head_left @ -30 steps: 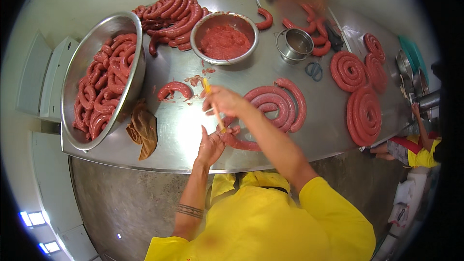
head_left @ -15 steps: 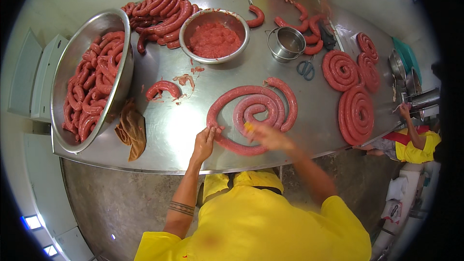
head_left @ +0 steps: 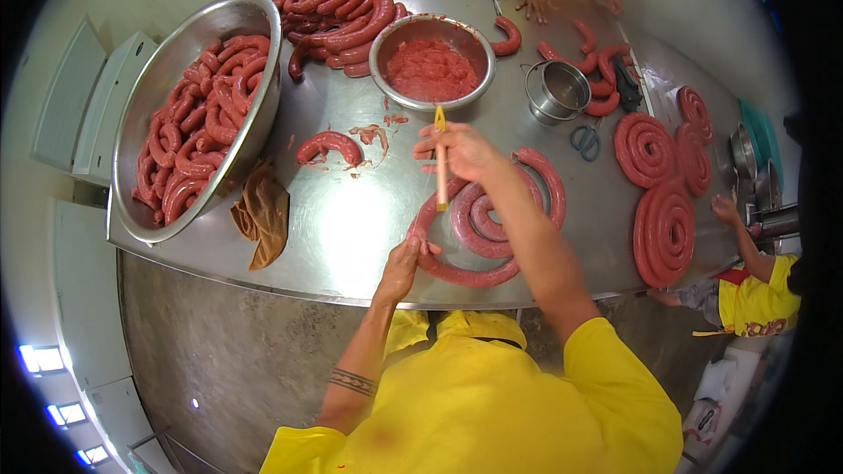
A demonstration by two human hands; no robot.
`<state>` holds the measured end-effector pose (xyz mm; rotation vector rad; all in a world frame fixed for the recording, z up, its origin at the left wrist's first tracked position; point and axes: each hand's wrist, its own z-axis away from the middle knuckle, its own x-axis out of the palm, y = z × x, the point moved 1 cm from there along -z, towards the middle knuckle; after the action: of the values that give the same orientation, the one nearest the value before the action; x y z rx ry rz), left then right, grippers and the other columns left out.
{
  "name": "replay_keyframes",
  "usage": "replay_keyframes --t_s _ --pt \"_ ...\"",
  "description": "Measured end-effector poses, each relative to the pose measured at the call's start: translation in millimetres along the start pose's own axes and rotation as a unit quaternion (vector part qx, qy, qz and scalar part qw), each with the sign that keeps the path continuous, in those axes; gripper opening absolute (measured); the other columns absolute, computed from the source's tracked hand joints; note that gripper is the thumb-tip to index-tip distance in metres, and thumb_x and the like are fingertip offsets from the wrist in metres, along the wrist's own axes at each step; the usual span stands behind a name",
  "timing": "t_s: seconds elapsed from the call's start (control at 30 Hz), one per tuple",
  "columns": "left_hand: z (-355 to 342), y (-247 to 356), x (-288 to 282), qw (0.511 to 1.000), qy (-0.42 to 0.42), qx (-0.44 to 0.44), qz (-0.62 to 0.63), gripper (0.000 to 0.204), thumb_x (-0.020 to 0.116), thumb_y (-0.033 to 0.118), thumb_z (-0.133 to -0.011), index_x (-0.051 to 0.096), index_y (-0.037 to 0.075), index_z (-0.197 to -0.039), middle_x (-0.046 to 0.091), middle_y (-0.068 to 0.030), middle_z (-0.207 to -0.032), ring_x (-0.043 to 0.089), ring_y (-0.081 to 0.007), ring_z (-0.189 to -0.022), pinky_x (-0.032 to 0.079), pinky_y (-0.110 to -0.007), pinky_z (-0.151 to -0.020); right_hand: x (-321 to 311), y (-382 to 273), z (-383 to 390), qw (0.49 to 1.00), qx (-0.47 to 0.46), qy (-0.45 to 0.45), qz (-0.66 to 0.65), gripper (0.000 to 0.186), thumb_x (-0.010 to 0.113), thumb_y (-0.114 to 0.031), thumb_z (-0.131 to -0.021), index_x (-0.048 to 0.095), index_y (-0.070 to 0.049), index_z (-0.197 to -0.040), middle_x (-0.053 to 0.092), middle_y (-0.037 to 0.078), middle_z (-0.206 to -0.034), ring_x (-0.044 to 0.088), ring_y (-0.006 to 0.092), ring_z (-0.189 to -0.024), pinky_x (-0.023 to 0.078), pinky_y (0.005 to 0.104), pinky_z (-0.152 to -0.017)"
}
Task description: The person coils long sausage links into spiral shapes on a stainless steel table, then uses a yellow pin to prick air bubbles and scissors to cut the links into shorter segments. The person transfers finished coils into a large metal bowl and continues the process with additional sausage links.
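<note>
Right hand [head_left: 468,151] now sits farther forward, gripping a yellow-ended stick [head_left: 442,177]. Left hand [head_left: 400,269], behind it, pinches coiled sausage [head_left: 474,277]; light pressure advised.

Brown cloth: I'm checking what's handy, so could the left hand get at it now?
Probably yes: nothing seems to stand between the left hand and the brown cloth, though that hand would likely have to release the sausage first.

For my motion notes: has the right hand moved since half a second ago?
Yes: the right hand has moved forward and left, toward the steel bowl of minced meat.
</note>
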<state>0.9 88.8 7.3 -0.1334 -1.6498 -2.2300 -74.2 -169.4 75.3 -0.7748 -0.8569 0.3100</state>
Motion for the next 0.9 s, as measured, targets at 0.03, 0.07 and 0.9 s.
replay_keyframes --t_s 0.03,0.07,0.9 --pt "0 0 2 0.999 0.003 0.009 0.05 0.042 0.038 0.043 -0.11 0.058 0.008 -0.098 0.068 -0.0063 -0.094 0.057 -0.0153 -0.087 0.046 -0.031 -0.087 -6 -13 12 1.0 -0.001 -0.004 -0.002 0.025 0.053 -0.009 -0.099 0.054 0.002 -0.121 0.069 0.019 -0.104 0.069 0.0321 -0.101 0.058 0.0478 -0.087" --pt "-1 1 4 0.994 -0.004 0.022 0.106 0.042 0.04 0.043 -0.11 0.058 0.008 -0.098 0.067 -0.005 -0.091 0.057 -0.0153 -0.086 0.047 -0.032 -0.086 -11 -27 28 1.0 -0.015 -0.021 -0.008 0.025 0.053 -0.01 -0.099 0.054 0.002 -0.122 0.069 0.019 -0.104 0.069 0.0319 -0.102 0.058 0.0475 -0.086" --pt "3 62 -31 0.966 0.223 0.02 -0.126 0.027 0.047 0.013 -0.104 0.064 -0.001 -0.12 0.064 -0.0166 -0.126 0.058 -0.0229 -0.116 0.041 -0.039 -0.105 64 85 30 0.877 -0.233 -0.184 0.376 0.019 0.059 -0.018 -0.099 0.055 -0.003 -0.11 0.064 0.015 -0.087 0.06 0.029 -0.078 0.047 0.0374 -0.071"
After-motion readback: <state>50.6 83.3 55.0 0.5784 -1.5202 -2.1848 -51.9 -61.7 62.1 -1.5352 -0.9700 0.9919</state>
